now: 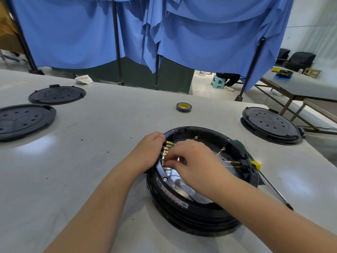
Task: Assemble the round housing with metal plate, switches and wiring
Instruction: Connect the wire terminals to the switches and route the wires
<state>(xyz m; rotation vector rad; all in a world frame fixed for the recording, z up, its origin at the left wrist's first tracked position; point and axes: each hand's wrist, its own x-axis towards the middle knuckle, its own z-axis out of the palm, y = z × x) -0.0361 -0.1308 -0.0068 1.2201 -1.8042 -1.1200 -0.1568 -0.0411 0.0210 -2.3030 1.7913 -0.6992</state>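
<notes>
Black round housing [182,203] bears an unreadable red-lettered label [170,192].

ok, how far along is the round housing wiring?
Done: metal plate sits inside the round black housing; two white wires reach the right-side switch. In hand: left hand grips the rim, right hand works at the brass terminal row. Left: two ring-lug wires lie loose; black perforated cover is off.

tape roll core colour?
Yellow core, dark grey outer tape roll. Head view, on the table behind the housing.
</notes>
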